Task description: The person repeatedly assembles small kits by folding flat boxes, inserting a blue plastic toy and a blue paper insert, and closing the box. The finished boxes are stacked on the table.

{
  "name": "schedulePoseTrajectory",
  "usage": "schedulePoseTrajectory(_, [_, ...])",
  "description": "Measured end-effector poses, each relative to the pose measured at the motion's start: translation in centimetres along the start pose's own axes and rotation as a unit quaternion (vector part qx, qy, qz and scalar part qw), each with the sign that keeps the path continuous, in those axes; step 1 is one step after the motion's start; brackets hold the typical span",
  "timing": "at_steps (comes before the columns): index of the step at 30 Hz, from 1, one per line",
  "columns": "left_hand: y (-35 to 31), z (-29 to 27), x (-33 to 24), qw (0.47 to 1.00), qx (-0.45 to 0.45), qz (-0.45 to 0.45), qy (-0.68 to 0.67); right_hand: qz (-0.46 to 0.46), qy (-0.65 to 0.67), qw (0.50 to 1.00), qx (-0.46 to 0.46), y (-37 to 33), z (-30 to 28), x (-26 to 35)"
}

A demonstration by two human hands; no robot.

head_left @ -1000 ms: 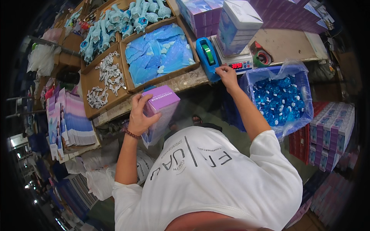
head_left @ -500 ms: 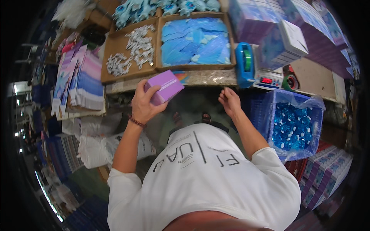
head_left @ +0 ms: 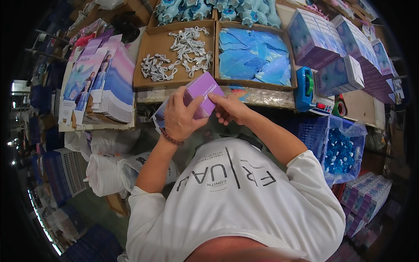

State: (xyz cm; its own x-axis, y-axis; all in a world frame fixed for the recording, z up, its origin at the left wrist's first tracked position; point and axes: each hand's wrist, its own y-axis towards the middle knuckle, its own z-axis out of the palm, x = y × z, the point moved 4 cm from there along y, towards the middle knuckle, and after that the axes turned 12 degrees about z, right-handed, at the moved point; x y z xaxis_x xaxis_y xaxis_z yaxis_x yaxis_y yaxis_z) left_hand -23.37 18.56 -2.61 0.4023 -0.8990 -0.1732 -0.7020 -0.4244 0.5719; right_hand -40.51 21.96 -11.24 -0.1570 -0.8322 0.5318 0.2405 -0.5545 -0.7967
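A purple carton [head_left: 201,92] is tilted in front of me at the worktable's near edge. My left hand [head_left: 179,114] grips it from the left, fingers wrapped over its side. From the right, my right hand [head_left: 230,107] pinches the carton's edge, thumb on its face and the other fingers curled below. A printed side of the carton shows partly behind my left wrist. Just beyond, one shallow cardboard tray [head_left: 150,47] holds bundled white cables [head_left: 190,46]. The tray beside it [head_left: 262,85] holds shiny blue wing-shaped pieces [head_left: 244,50].
Flat printed cartons [head_left: 114,83] are stacked at left. Behind the trays lie light-blue toy figures [head_left: 251,15]. To the right are a blue tape dispenser [head_left: 301,98], a scale [head_left: 322,106] and stacked boxes [head_left: 316,37]. A blue basket [head_left: 313,137] holds small blue bottles [head_left: 339,150]. White sacks [head_left: 104,174] sit lower left.
My right hand has come leftward from beside the table edge and taken hold of the carton. The carton has turned in my left hand. The whole view has shifted.
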Motion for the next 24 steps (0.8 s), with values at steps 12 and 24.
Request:
schedulePoseTrajectory(12, [-2.1, -2.2, 14.3, 0.750, -0.353, -0.218, -0.514, -0.323, -0.292, 0.883, -0.174, 0.4, 0.6, 8.0])
schedulePoseTrajectory(24, [4.5, 4.2, 9.9, 0.977, 0.198, 0.007, -0.080, -0.363, -0.664, 0.627, -0.185, -1.1, -1.9, 13.1])
